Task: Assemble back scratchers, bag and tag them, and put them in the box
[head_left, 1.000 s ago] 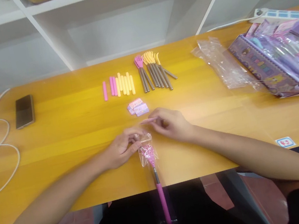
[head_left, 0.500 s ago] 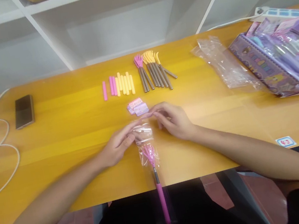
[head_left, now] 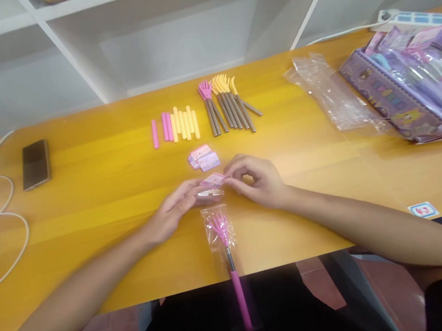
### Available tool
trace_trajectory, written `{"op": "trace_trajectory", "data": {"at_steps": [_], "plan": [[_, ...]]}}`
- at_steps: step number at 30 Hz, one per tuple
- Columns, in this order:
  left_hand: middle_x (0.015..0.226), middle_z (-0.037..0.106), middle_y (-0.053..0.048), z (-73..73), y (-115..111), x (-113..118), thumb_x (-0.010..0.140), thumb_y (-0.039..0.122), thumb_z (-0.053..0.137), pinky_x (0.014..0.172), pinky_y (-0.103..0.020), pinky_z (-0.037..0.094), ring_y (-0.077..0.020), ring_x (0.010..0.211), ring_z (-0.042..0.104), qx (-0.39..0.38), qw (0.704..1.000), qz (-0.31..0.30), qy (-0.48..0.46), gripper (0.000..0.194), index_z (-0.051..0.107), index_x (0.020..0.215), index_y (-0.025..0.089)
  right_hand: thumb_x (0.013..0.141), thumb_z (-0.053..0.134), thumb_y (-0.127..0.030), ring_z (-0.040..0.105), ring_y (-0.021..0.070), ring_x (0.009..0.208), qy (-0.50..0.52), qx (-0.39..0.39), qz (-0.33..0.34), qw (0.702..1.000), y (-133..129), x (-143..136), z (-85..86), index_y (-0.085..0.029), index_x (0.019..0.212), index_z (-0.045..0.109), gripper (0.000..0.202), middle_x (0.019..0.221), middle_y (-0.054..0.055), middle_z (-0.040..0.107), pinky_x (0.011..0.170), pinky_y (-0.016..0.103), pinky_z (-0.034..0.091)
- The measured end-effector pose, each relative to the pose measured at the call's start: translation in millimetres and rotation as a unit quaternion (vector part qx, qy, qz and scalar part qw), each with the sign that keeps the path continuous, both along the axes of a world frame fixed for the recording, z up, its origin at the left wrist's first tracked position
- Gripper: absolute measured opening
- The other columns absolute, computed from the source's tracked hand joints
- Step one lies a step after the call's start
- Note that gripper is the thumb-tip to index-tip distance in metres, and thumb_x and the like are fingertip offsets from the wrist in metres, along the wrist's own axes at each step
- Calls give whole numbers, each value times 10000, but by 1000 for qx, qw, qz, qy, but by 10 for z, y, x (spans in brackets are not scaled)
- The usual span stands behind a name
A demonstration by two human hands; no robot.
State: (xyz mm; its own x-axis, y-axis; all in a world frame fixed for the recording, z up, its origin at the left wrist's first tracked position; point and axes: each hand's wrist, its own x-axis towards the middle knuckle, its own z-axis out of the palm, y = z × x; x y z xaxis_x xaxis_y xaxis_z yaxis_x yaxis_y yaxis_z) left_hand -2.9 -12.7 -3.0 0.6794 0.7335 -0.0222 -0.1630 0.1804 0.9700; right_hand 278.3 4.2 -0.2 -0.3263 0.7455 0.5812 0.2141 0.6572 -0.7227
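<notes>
A small pink-and-white folded card is between my two hands, over the top of a clear plastic bag. My left hand is closed on the card's left end, its thumb by the bag's top flap. My right hand pinches the card's right end between thumb and fingertips. Inside the bag lies a pink back scratcher, its claw towards the card and its handle reaching past the table edge. Just beyond my hands is a small pile of printed cards.
Pink and yellow tubes lie in a row beyond the cards. Several metal-stemmed back scratchers are right of them. Clear plastic bags and a purple box stand right; a phone and white cables lie left.
The card between my hands has come slightly nearer and tilted, showing more of its face. The bag's top flap is bent over more beneath it.
</notes>
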Motion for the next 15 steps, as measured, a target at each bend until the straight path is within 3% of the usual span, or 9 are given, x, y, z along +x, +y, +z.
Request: {"op": "trace_trajectory", "data": {"at_steps": [5, 9, 15], "plan": [[1595, 633, -201, 13, 70, 65, 1085, 495, 637, 1275, -604, 428, -367, 1431, 654, -73, 995, -4, -63, 474, 687, 1456, 205, 1056, 715, -245, 697, 159, 739, -29, 22, -30, 999, 31, 7, 6, -224, 1041, 687, 37, 803, 14, 711, 663, 298, 554], [1535, 683, -211, 48, 101, 76, 1066, 459, 647, 1348, -592, 323, -364, 1495, 604, -141, 985, -17, -96, 482, 708, 1431, 151, 1049, 720, -219, 668, 142, 708, -34, 45, -32, 998, 33, 8, 5, -225, 1035, 682, 42, 827, 6, 709, 672, 293, 545], [1557, 653, -253, 94, 130, 25, 991, 609, 643, 1367, -596, 249, -422, 1513, 573, -207, 970, 16, -127, 694, 691, 1433, 76, 1061, 703, -225, 575, 100, 588, -52, 38, -26, 998, 34, 3, -6, -218, 1037, 676, 36, 853, 4, 706, 611, 274, 514]]}}
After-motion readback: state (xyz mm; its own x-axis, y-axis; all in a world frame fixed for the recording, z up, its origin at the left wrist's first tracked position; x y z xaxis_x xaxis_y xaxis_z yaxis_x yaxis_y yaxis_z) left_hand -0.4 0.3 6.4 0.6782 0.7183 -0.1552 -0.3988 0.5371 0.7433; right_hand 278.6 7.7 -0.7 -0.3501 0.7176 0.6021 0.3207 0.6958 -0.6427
